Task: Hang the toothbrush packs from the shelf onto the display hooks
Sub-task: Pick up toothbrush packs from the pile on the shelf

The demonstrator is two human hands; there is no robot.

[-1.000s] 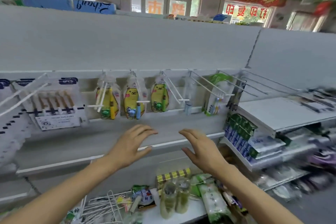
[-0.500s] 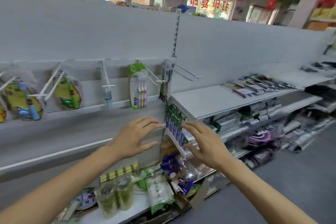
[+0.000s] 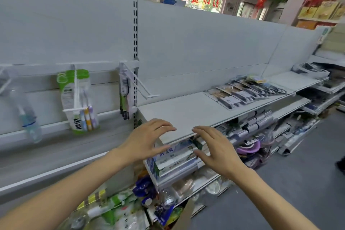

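Note:
Several flat toothbrush packs (image 3: 240,93) lie in a fanned row on the white shelf (image 3: 179,110), to the right of and beyond both hands. On the wall left of the shelf, white display hooks carry a green toothbrush pack (image 3: 77,99) and a dark pack (image 3: 125,93); one bare hook (image 3: 147,89) juts out over the shelf's left end. My left hand (image 3: 147,140) and my right hand (image 3: 216,149) hover in front of the shelf's near edge, fingers spread and loosely bent, holding nothing.
Below the shelf, a tier holds boxed toothpaste (image 3: 175,158). Bottles and bags (image 3: 119,209) crowd the lowest shelf. More shelves with goods (image 3: 309,73) run to the right. Grey aisle floor (image 3: 291,183) lies at the right.
The view has swung right along the display: the yellow packs have left the frame and the shelf with toothbrush packs is now ahead. Both hands stay raised, open and apart.

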